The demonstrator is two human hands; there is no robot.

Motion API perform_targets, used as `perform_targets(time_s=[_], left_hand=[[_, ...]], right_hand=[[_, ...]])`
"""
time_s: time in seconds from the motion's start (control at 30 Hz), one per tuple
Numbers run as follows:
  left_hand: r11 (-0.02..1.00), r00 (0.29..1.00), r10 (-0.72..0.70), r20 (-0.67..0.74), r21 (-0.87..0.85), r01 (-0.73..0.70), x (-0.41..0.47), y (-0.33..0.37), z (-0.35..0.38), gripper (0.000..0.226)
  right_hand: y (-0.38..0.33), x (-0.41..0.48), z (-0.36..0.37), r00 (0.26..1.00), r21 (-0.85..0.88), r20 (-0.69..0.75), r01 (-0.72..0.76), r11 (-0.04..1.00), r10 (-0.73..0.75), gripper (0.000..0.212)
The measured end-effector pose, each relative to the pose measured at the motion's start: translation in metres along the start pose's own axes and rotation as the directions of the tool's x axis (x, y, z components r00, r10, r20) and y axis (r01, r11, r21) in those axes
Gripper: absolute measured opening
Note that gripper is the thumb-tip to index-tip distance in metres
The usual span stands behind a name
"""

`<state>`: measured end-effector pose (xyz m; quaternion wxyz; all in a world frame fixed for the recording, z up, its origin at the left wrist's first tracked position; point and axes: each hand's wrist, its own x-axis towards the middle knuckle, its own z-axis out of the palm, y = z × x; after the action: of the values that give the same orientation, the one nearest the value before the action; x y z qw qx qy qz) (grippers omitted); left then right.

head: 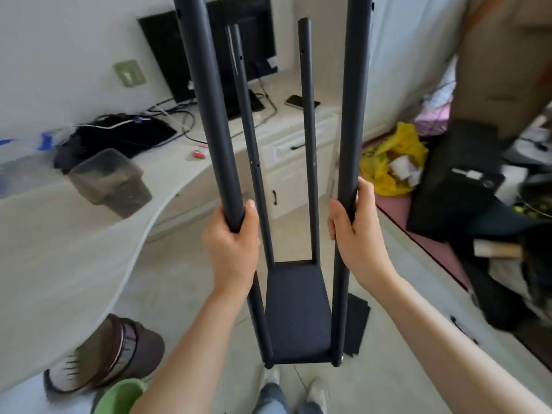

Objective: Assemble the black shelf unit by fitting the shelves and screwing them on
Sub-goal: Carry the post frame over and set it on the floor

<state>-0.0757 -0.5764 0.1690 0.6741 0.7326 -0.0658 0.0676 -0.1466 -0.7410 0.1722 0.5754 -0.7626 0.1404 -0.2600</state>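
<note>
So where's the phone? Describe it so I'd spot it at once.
Find the black monitor on the white counter against the far wall. Right of its stand, a phone lies flat on the counter, crossed by the right thin pole of the shelf frame. It is the only small, glossy dark slab lying flat there.

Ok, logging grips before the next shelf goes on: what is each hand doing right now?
Left hand: gripping the left post of the shelf frame.
Right hand: gripping the right post.

Smooth semi-matt black metal poles [206, 115] & shelf [298, 312]
</note>
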Motion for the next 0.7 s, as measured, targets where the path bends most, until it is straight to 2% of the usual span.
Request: perform_targets(time_s=[0.2, 0.37, 0.57, 0.7], left_hand=[[0.998, 0.981, -0.054, 0.187, 0.022, 0.051, -0.026, -0.022, 0.064, 0.038], [0.996, 0.919, -0.081, 0.385, 0.066, 0.06, -0.045, -0.047, 0.101, 0.034], [0.993, 0.738, -0.111, 0.666, 0.11, 0.05, -0.067, -0.068, 0.138, 0.018], [0.989, 0.573, -0.151, 0.806, 0.117, 0.096, -0.085, -0.068, 0.168, 0.01]], right_hand=[[0.034, -0.023, -0.06, 0.983, -0.075, -0.136, -0.131, 0.989, 0.12, 0.023], [0.059, -0.049, -0.095, 0.933, -0.098, -0.261, -0.279, 0.955, 0.246, 0.023], [0.081, -0.092, -0.132, 0.853, -0.039, -0.387, -0.393, 0.919, 0.349, 0.029], [0.099, -0.131, -0.158, 0.778, -0.008, -0.485, -0.46, 0.888, 0.399, 0.027]])
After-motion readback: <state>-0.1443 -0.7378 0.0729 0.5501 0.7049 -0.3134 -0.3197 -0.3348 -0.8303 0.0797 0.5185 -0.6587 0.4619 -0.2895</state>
